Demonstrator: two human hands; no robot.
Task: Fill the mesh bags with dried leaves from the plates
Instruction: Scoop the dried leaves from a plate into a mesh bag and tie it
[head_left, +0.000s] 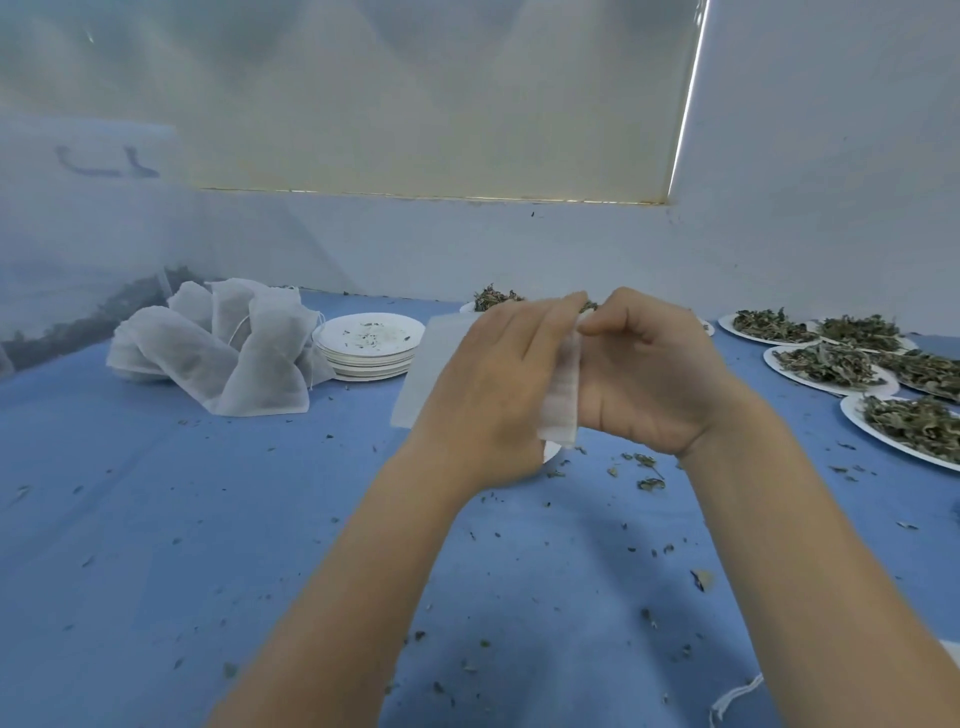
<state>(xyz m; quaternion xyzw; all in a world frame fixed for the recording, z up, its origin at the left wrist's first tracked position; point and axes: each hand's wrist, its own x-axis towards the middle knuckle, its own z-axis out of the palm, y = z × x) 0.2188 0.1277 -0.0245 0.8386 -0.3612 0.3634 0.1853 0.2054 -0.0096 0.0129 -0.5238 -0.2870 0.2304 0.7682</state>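
An empty white mesh bag (562, 395) hangs in the air between my hands over the blue table. My left hand (488, 395) grips it from the left and my right hand (649, 374) pinches its top edge from the right. The bag's flat body (421, 374) sticks out to the left behind my left hand. Several white plates heaped with dried leaves (831, 366) lie at the right. Another plate of leaves (493, 299) sits just behind my hands, mostly hidden. A plate's rim (551, 452) peeks out under my left hand.
A pile of filled mesh bags (223, 348) lies at the back left beside a stack of emptied plates (369, 343). Leaf crumbs are scattered over the blue table cover (208, 519). A white drawstring (737, 701) lies at the near right edge.
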